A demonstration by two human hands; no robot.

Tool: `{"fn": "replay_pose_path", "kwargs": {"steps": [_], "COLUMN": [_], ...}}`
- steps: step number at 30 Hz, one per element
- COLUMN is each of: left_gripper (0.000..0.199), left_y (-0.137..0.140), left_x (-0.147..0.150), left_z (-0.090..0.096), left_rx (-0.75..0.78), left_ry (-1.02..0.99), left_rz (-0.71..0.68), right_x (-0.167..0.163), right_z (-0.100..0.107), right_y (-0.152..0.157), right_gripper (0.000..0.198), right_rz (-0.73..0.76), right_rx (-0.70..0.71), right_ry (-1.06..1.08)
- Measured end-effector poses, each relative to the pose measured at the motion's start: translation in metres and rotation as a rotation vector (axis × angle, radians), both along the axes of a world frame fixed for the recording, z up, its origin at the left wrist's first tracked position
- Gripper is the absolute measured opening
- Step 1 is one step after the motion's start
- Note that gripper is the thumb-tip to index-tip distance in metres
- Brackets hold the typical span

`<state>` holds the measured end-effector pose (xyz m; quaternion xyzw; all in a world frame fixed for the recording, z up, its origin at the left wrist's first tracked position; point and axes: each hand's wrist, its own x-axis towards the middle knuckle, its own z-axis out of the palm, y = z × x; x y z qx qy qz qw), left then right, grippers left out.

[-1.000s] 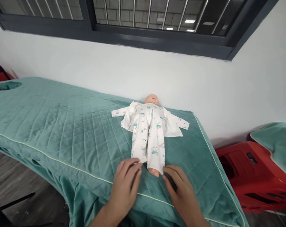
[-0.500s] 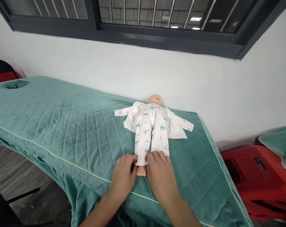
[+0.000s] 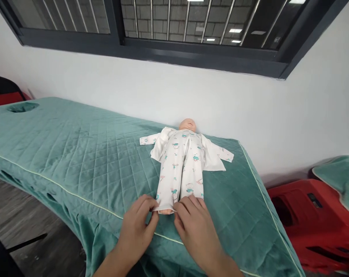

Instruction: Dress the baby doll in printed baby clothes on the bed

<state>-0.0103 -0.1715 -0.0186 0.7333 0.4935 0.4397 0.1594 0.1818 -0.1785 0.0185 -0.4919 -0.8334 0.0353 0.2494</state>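
Observation:
A baby doll (image 3: 187, 124) lies on its back, its head toward the wall. White printed baby pants (image 3: 174, 169) lie over its legs and trunk, above an open white top (image 3: 213, 156) with its sleeves spread to both sides. My left hand (image 3: 140, 223) pinches the left edge of one pant cuff between thumb and fingers. At the right edge of that same cuff, my right hand (image 3: 193, 223) is closed on the cloth. Only a bit of the doll's foot (image 3: 165, 211) shows inside the cuff; the other foot is hidden by my right hand.
The doll rests on a green quilted bed cover (image 3: 105, 161) with a face hole (image 3: 22, 107) at the far left. A white wall (image 3: 105, 80) and a barred window (image 3: 174, 23) stand behind. Red plastic stools (image 3: 316, 219) are at the right.
Both hands have drawn the pant cuff toward me and slightly left. The foot that stuck out of the cuff is now mostly covered. The view has tilted up a little.

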Motion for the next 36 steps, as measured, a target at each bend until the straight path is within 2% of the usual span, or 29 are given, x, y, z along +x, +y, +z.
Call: {"fn": "replay_pose_path", "kwargs": {"steps": [2,5,7,9,11,14,18,23,30,33,36], "left_gripper": [0.010,0.014,0.016,0.019,0.027,0.044,0.036,0.025,0.026,0.027,0.024], "left_y": [-0.004,0.001,0.017,0.044,0.079,0.129,0.169,0.182,0.179,0.182,0.190], "left_x": [-0.004,-0.013,-0.018,-0.019,-0.015,-0.004,0.007,0.003,0.004,0.010,0.020], "left_z": [-0.015,-0.033,-0.038,-0.037,-0.032,-0.024,-0.013,-0.009,-0.017,-0.015,-0.007], "left_rx": [-0.038,-0.071,-0.066,-0.044,0.017,0.112,0.163,0.234,0.310,0.249,0.123], "left_ry": [0.026,0.008,-0.010,0.032,0.150,0.326,0.492,0.642,0.616,0.574,0.545], "left_rz": [-0.010,-0.029,-0.012,0.029,0.057,0.043,-0.058,-0.220,-0.201,-0.341,-0.496], "right_x": [0.005,0.024,0.044,0.065,0.084,0.100,0.100,0.096,0.100,0.103,0.104], "right_z": [0.000,0.004,0.004,-0.001,-0.011,-0.026,-0.033,-0.033,-0.039,-0.041,-0.040], "right_y": [0.000,0.009,0.025,0.047,0.074,0.109,0.130,0.134,0.138,0.138,0.137], "right_gripper": [0.011,0.010,0.013,0.014,0.020,0.034,0.033,0.029,0.032,0.032,0.035], "right_rz": [0.018,-0.017,-0.100,-0.208,-0.300,-0.286,-0.173,-0.201,-0.218,-0.228,-0.252], "right_rx": [-0.032,-0.079,-0.083,-0.070,-0.046,-0.047,-0.055,-0.074,-0.079,-0.076,-0.067], "right_ry": [0.047,0.227,0.336,0.355,0.255,0.046,-0.129,-0.091,0.011,-0.034,-0.103]}}
